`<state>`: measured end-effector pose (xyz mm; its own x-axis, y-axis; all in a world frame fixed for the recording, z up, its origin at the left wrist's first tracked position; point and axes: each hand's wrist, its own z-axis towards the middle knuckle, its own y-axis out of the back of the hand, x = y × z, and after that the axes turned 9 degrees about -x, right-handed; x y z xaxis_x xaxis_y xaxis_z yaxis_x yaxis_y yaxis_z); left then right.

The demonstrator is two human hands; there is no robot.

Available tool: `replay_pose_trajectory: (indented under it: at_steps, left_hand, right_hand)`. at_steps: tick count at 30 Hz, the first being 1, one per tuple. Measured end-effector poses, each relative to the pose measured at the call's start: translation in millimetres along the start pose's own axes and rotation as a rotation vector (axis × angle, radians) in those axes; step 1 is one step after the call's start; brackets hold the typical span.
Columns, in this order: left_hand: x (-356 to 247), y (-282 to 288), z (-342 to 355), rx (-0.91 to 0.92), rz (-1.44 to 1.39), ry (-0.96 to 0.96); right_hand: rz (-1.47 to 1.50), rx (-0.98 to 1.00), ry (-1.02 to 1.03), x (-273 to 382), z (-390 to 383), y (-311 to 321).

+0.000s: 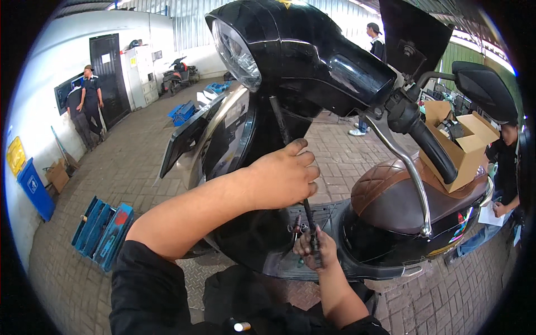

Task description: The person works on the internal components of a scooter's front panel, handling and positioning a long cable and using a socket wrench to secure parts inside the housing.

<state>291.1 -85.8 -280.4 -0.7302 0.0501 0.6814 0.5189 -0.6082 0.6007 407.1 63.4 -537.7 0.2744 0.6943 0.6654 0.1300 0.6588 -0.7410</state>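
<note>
In front of me stands a black scooter [312, 50] with its front panels opened up. A long, thin black strand [306, 206], which looks like a wrapped cable, runs from below the headlight down toward the footboard. My left hand [287, 174] reaches across with its fingers curled around the upper part of it. Lower down, over the footboard [285, 267], my right hand [317, 249] grips the strand's lower part, fingers smudged dark. Small tools [296, 224] lie on the footboard beside my right hand. Where the strand's top end attaches cannot be made out.
A blue toolbox [103, 231] sits open on the brick floor at left; another blue toolbox [181, 113] is farther back. The brake lever [402, 162] juts out at right. An open cardboard box [466, 148] rests on the brown seat [385, 195]. A person [502, 162] is at far right.
</note>
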Motion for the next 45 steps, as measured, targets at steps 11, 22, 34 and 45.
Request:
replay_pose_trajectory:
  at_steps: [11, 22, 34, 45]
  left_hand:
    - [3, 3, 2, 0.120, -0.077, -0.041]
    - [5, -5, 2, 0.258, 0.050, 0.024]
    - [6, 1, 7, 0.229, -0.022, 0.035]
    - [9, 2, 8, 0.225, 0.008, 0.033]
  right_hand:
    - [-0.607, -0.192, 0.367, -21, 2, 1]
    - [-0.723, -0.271, 0.596, -25, -6, -10]
    - [-1.228, -0.284, 1.072, -14, 1, -16]
    - [-0.408, -0.309, 0.293, -31, 1, -2]
